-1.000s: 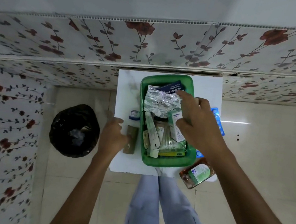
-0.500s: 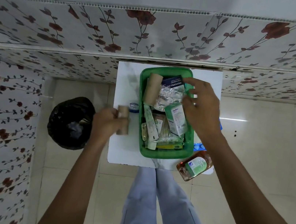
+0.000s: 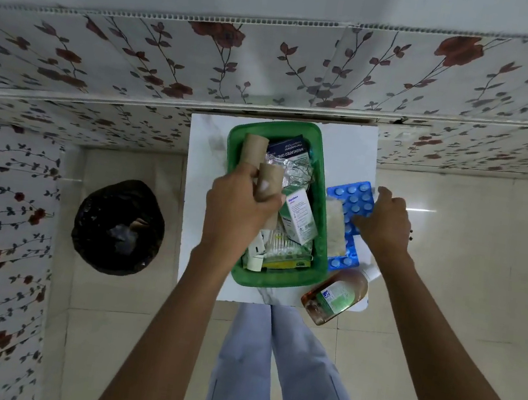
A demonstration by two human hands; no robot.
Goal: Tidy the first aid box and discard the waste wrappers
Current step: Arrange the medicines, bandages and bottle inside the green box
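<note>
The left hand grips a brown bandage roll over the green box, hiding its near end; its axis runs near-far. The right hand, fingers spread, rests on the blue blister pack on the desk.

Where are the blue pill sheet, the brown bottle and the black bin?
blue pill sheet (image 3: 357, 198): head view, on its upper blisters.
brown bottle (image 3: 334, 296): head view, on its label.
black bin (image 3: 118, 226): head view, on its bag lining.

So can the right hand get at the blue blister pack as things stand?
Probably yes: the right hand already rests at the edge of the blue blister pack, which lies outside the green box; only a pale packet overlaps its near side.
</note>
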